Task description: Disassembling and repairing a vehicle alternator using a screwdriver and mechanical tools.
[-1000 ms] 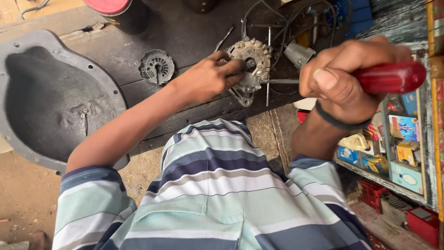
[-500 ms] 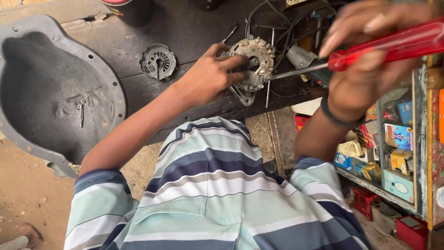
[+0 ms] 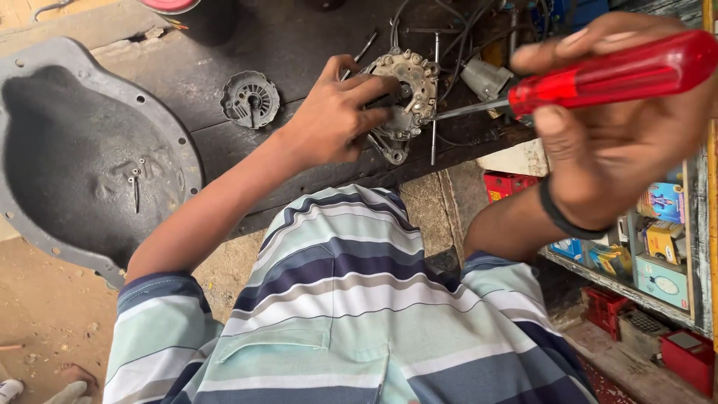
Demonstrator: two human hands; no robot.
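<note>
My left hand [image 3: 333, 120] rests on the round metal motor part [image 3: 404, 93] on the dark workbench [image 3: 194, 67], fingers curled tight on its edge. My right hand [image 3: 613, 142] has its fingers closed around the red screwdriver [image 3: 613, 71]; its metal tip touches the part. Wires [image 3: 456, 30] tangle just behind. A small round grey cover [image 3: 250, 99] lies near my left hand. The big grey metal pan [image 3: 45, 82] on the left has a few small screws [image 3: 134, 179] inside. Little boxes [image 3: 662, 239] sit on a shelf at the right.

Head camera looks steeply down, close over the workbench [image 3: 224, 142].
</note>
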